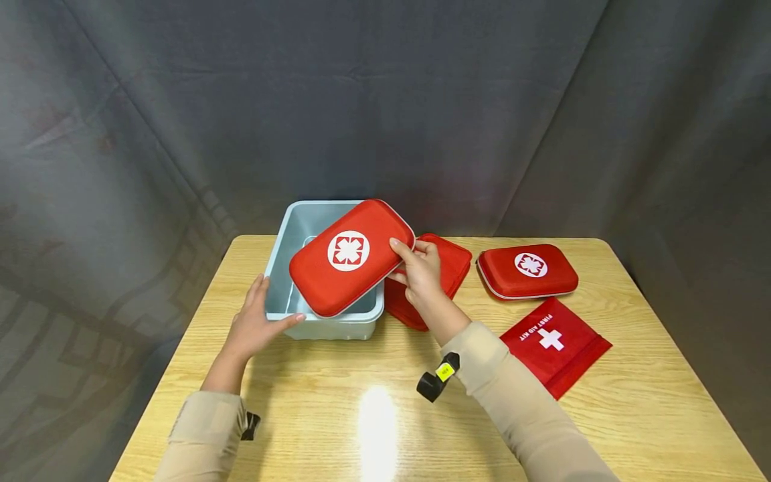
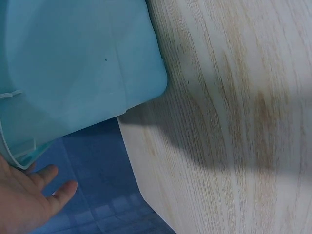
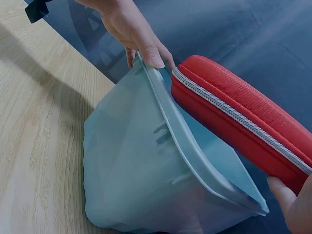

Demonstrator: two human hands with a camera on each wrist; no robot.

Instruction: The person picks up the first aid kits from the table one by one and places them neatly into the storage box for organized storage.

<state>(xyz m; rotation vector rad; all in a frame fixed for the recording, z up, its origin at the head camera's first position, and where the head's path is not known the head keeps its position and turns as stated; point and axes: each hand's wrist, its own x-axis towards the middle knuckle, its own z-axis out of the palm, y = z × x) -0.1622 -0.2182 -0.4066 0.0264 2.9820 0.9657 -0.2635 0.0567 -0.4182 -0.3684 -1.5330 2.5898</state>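
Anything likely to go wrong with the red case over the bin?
The right hand holds the red case by one end, so it might swing or slip. The case is also angled across the bin, so it could catch on the rim or bump the left hand there.

This looks like a curtained-off recording booth or small staged set; the kind of building cannot be told. Grey cloth (image 1: pixel 421 120) hangs behind and to both sides of a light wood-grain surface (image 1: pixel 313 388), and small black devices (image 1: pixel 430 387), one yellow-labelled, sit by the beige sleeves (image 1: pixel 207 428).
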